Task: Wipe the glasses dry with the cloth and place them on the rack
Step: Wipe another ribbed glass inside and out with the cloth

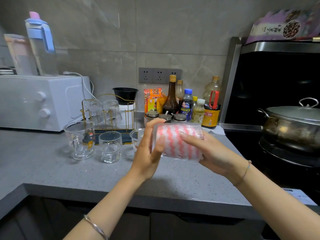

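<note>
A ribbed clear glass (180,134) lies on its side above the counter, held between both hands. A white cloth with pink wavy stripes (174,144) is stuffed inside it. My left hand (149,153) cups the glass's open left end, fingers curled over the rim. My right hand (213,153) grips the glass's body and base from the right. A gold wire rack (121,118) stands behind, with two ribbed glasses (103,110) hung upside down on it. Three more glasses stand on the counter: a mug with a cartoon print (80,139), a textured glass (110,146), and one (136,137) partly hidden by my left hand.
A white toaster oven (39,101) with jugs on top fills the left. Sauce bottles and spice jars (187,104) line the wall behind my hands. A lidded steel pot (292,125) sits on the stove at right. The grey counter's front edge (121,189) runs below my forearms.
</note>
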Tool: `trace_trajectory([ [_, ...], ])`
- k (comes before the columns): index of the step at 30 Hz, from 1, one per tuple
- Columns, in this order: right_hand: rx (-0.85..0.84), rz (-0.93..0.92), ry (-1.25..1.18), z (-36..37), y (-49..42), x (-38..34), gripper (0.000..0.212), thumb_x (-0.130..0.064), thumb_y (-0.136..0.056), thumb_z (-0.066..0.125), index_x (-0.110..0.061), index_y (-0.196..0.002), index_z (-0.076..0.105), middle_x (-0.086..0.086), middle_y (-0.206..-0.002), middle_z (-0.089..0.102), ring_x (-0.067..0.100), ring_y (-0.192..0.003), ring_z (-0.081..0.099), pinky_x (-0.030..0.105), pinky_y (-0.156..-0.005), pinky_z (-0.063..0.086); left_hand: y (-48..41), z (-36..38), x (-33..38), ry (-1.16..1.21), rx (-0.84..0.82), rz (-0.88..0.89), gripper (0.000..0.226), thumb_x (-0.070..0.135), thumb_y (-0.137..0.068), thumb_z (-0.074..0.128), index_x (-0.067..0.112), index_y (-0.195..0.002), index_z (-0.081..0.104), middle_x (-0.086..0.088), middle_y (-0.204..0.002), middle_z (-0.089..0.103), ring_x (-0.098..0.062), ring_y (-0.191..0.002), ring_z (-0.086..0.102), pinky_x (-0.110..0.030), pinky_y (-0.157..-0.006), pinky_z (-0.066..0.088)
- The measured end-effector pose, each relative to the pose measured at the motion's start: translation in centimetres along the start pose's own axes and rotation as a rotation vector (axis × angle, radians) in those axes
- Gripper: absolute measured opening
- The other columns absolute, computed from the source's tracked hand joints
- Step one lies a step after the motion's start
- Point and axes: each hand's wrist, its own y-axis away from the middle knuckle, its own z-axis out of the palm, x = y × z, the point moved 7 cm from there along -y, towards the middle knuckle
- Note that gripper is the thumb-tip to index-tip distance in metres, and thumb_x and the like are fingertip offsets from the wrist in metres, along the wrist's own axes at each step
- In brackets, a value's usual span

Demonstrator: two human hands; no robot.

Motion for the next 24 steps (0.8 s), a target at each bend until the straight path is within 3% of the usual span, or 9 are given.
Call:
trace_trajectory([
  [3, 0.037, -0.024, 0.017, -0.3, 0.0, -0.1, 0.023, -0.02, -0.077, 0.063, -0.02, -0.1, 0.065, 0.004, -0.099, 0.075, 0.019, -0.089, 0.072, 0.024, -0.076, 0.057, -0.1, 0.4, -0.1, 0.026, -0.048, -0.062, 0.061, 0.091, -0.072, 0.027, 0.063, -0.126, 0.032, 0.043, -0.135, 0.032, 0.006, -0.127, 0.041, -0.027, -0.098, 0.044],
  [5, 0.07, -0.052, 0.077, -0.6, 0.0, -0.2, 0.02, -0.018, -0.079, 0.064, -0.02, -0.099, 0.066, 0.003, -0.098, 0.075, 0.018, -0.089, 0.072, 0.021, -0.076, 0.056, 0.0, 0.7, -0.2, 0.104, -0.07, -0.167, 0.073, 0.094, -0.065, 0.032, 0.059, -0.13, 0.031, 0.044, -0.134, 0.032, 0.003, -0.117, 0.051, -0.026, -0.073, 0.056],
  [7, 0.107, -0.095, 0.199, -0.7, 0.0, -0.6, 0.016, -0.014, -0.081, 0.066, -0.02, -0.096, 0.067, -0.003, -0.091, 0.076, 0.013, -0.084, 0.072, 0.016, -0.071, 0.054, 0.0, 0.9, -0.4, 0.218, -0.061, -0.301, 0.072, 0.086, -0.069, 0.036, 0.051, -0.133, 0.035, 0.029, -0.136, 0.04, -0.013, -0.11, 0.058, -0.025, -0.052, 0.054],
  [10, 0.18, -0.138, 0.38, -0.9, -0.1, -0.9, 0.017, -0.013, -0.078, 0.072, -0.024, -0.09, 0.066, -0.014, -0.08, 0.074, 0.003, -0.079, 0.071, 0.013, -0.066, 0.052, -0.1, 1.0, -1.4, 0.301, -0.038, -0.505, 0.076, 0.078, -0.081, 0.038, 0.037, -0.145, 0.035, 0.006, -0.155, 0.031, -0.026, -0.13, 0.046, -0.023, -0.052, 0.053],
  [13, 0.226, -0.146, 0.494, -1.1, -0.1, -0.9, 0.025, -0.016, -0.074, 0.078, -0.02, -0.097, 0.069, -0.007, -0.089, 0.075, 0.006, -0.084, 0.071, 0.019, -0.075, 0.056, -0.1, 1.0, -1.9, 0.381, -0.034, -0.629, 0.067, 0.07, -0.09, 0.037, 0.028, -0.142, 0.045, -0.005, -0.142, 0.052, -0.023, -0.12, 0.057, -0.026, -0.055, 0.056],
  [16, 0.195, -0.139, 0.477, -0.8, -0.1, -0.9, 0.029, -0.014, -0.071, 0.08, -0.019, -0.098, 0.07, -0.006, -0.089, 0.076, 0.006, -0.085, 0.072, 0.017, -0.075, 0.055, -0.4, 0.4, -1.7, 0.311, 0.026, -0.564, 0.052, 0.058, -0.096, 0.033, 0.025, -0.133, 0.047, -0.002, -0.123, 0.059, -0.014, -0.099, 0.063, -0.024, -0.051, 0.056],
  [20, 0.064, -0.099, 0.317, 0.4, -0.2, -1.0, 0.025, -0.009, -0.073, 0.075, -0.022, -0.093, 0.069, -0.007, -0.088, 0.076, 0.007, -0.085, 0.071, 0.013, -0.072, 0.052, -0.6, -0.4, -0.5, 0.116, 0.053, -0.268, 0.057, 0.075, -0.078, 0.04, 0.03, -0.112, 0.05, 0.01, -0.086, 0.063, -0.015, -0.076, 0.062, -0.019, -0.047, 0.046],
  [22, 0.005, -0.084, 0.174, 0.7, -0.1, -1.0, 0.025, -0.011, -0.076, 0.073, -0.02, -0.099, 0.069, -0.001, -0.097, 0.075, 0.012, -0.092, 0.07, 0.016, -0.077, 0.052, -0.6, -0.6, 0.4, 0.07, 0.036, -0.132, 0.05, 0.077, -0.075, 0.041, 0.038, -0.107, 0.044, 0.015, -0.086, 0.06, -0.008, -0.074, 0.06, -0.019, -0.052, 0.047],
  [24, -0.025, -0.056, 0.054, 0.8, 0.0, -1.1, 0.029, -0.013, -0.077, 0.067, -0.019, -0.106, 0.066, 0.002, -0.105, 0.073, 0.016, -0.097, 0.069, 0.02, -0.079, 0.053, -0.6, -0.8, 1.5, 0.027, 0.007, -0.021, 0.059, 0.084, -0.075, 0.04, 0.038, -0.112, 0.039, 0.028, -0.095, 0.055, 0.001, -0.083, 0.06, -0.015, -0.063, 0.05],
])
